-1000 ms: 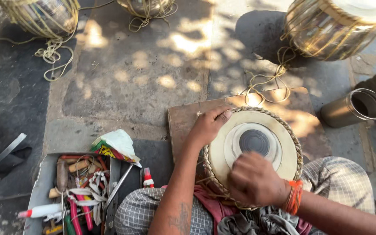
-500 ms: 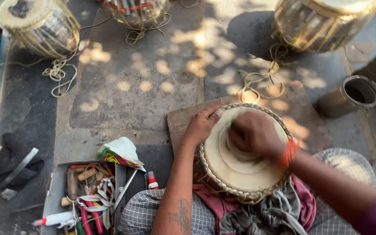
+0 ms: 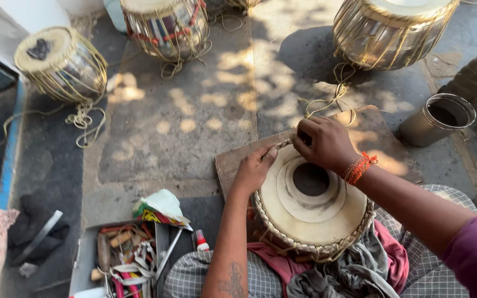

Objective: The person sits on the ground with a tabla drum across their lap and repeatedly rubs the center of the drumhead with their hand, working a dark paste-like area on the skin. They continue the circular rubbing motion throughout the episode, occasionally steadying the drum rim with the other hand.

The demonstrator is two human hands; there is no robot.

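While both hands work at the far rim, the scene reads so:
Drum: a tabla [image 3: 310,207] with a pale skin and dark centre patch rests in the person's lap, on cloth.
Left hand: the left hand [image 3: 255,168] presses the braided rim at ten o'clock, fingers curled on it.
Right hand: the right hand [image 3: 327,143] is closed on the rim at twelve o'clock, close beside the left.
Tools: a tray of tools [image 3: 122,259] lies at eight o'clock.
Cup: a metal cup [image 3: 437,118] stands at two o'clock.
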